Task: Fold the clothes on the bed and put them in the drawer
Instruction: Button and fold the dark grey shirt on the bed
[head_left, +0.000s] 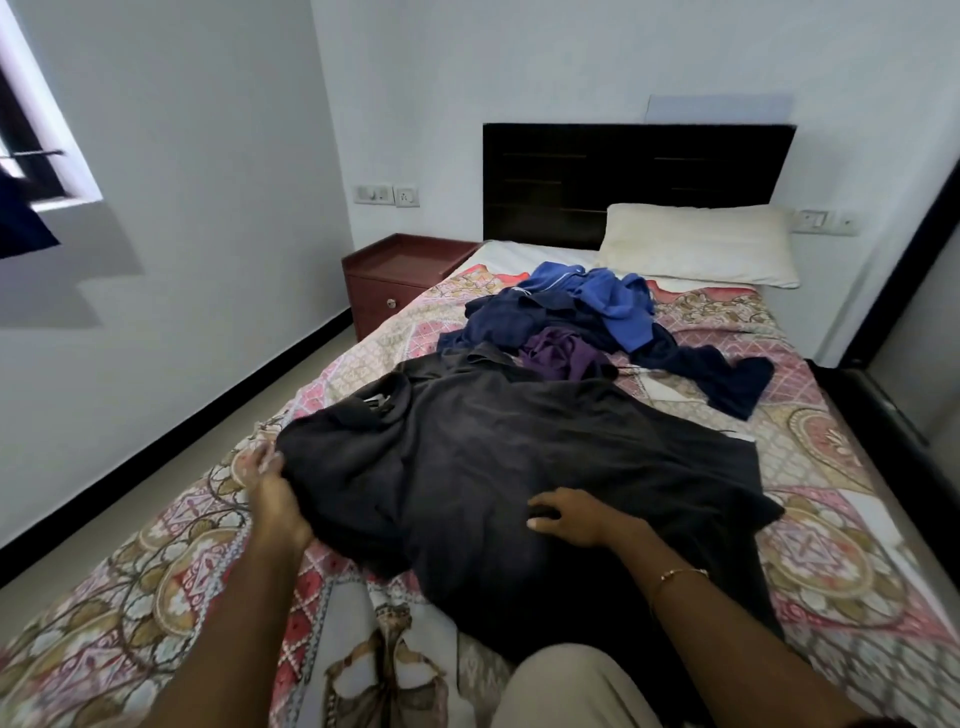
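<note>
A large dark grey cotton shirt lies spread and rumpled on the patterned bedspread. At its 12 o'clock sits a heap of blue, navy and purple clothes, unfolded.

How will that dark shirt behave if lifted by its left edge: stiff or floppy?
Probably floppy: the dark shirt lies in soft creases and bunches where the left hand grips its edge. Likely light, since the right hand resting flat barely dents it. It may drag on the patterned bedspread rather than slide.
</note>
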